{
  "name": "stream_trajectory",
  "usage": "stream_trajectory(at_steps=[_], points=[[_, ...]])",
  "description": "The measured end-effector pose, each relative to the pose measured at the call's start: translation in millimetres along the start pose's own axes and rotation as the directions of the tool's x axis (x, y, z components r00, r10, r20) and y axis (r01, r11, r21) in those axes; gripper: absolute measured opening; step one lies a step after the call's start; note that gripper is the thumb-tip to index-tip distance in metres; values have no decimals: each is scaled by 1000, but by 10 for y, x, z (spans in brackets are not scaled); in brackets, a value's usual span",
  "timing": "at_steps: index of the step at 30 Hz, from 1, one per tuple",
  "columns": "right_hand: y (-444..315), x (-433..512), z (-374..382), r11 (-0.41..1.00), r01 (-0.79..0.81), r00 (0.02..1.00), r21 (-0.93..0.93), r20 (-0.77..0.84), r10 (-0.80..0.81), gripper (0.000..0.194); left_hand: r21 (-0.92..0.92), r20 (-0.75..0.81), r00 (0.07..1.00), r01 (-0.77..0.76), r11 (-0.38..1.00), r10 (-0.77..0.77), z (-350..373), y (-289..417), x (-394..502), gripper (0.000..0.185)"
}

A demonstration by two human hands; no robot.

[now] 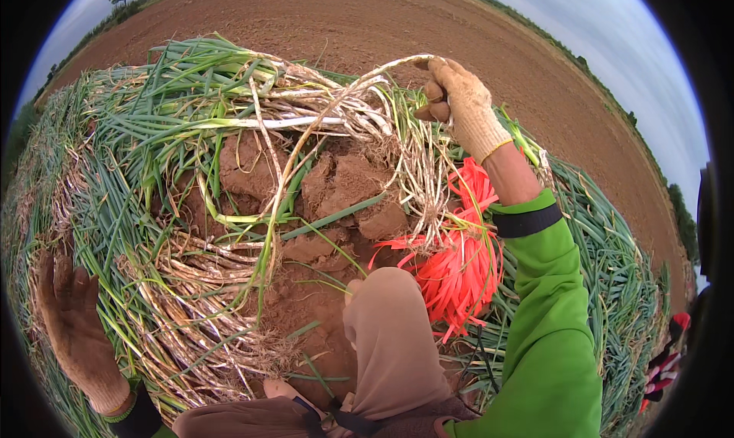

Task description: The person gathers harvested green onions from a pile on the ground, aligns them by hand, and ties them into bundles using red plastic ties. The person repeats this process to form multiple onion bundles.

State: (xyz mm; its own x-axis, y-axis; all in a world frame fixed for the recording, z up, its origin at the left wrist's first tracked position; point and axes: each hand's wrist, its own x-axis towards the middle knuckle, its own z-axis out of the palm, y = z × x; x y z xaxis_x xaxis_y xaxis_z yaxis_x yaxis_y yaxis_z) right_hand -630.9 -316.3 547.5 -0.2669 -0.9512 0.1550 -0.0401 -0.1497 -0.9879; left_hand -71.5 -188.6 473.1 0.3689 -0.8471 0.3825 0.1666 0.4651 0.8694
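In a knit work glove, my right hand [459,102] grips the root ends of a few thin green onions [321,114], whose stalks arch down to the left. My left hand [71,323], in a soil-stained glove, is at the far left with its fingers extended, over the green leaves and holding nothing visible. A thick bunch of green onions [298,88] lies beyond the bare soil, roots to the right. Another pile of green onions [195,306] lies between my left hand and my knee. Smaller onions [424,174] lie below my right hand.
A bundle of red plastic ties [464,271] lies right of my knee [390,335]. Large soil clods [355,185] sit between the piles. More onion leaves [602,254] spread along the right. Ploughed ground [367,19] stretches beyond. Part of another person [665,363] may show at the far right edge.
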Motion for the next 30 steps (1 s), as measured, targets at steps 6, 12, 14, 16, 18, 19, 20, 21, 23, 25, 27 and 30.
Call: stream_trajectory(at_steps=[6, 12, 14, 16, 18, 19, 20, 21, 23, 25, 27, 30], points=[[-1495, 753, -1319, 711, 689, 637, -143, -348, -688, 31, 328, 92, 913, 348, 878, -397, 856, -690, -457, 61], [-726, 711, -1727, 642, 351, 769, -682, -181, -613, 31, 612, 99, 763, 459, 644, -639, 863, -1061, -771, 59], [-59, 707, -1774, 520, 206, 906, -829, -38, -421, 33, 650, 114, 740, 449, 613, -662, 843, -1068, -820, 56], [591, 590, -1761, 383, 115, 980, -917, 42, -194, 36, 656, 147, 741, 422, 625, -655, 831, -1069, -852, 52], [1164, 374, -1634, 299, 120, 985, -947, 152, 85, 33, 681, 92, 722, 457, 572, -686, 823, -1074, -872, 52], [1406, 254, -1535, 210, 176, 951, -962, 221, 218, 40, 686, 75, 705, 476, 550, -705, 820, -1078, -880, 53], [1588, 125, -1459, 173, 265, 873, -949, 312, 374, 45, 713, 94, 705, 445, 542, -703, 815, -1079, -888, 51], [1760, -23, -1370, 119, 314, 770, -942, 325, 549, 51, 725, 99, 694, 440, 530, -713, 813, -1081, -896, 50], [1954, -182, -1293, 247, 177, 798, -953, 286, 531, 61, 759, 94, 655, 440, 480, -749, 818, -1087, -914, 49], [2015, -160, -1277, 331, -20, 969, -943, 63, 240, 63, 729, 76, 648, 482, 486, -758, 839, -1085, -933, 47], [2017, 26, -1269, 213, -95, 995, -972, -93, 22, 61, 804, 95, 617, 415, 426, -781, 884, -1086, -943, 47], [2010, 414, -1125, 271, -81, 993, -959, -101, -59, 63, 867, 181, 583, 286, 408, -792, 996, -1103, -909, 52]])
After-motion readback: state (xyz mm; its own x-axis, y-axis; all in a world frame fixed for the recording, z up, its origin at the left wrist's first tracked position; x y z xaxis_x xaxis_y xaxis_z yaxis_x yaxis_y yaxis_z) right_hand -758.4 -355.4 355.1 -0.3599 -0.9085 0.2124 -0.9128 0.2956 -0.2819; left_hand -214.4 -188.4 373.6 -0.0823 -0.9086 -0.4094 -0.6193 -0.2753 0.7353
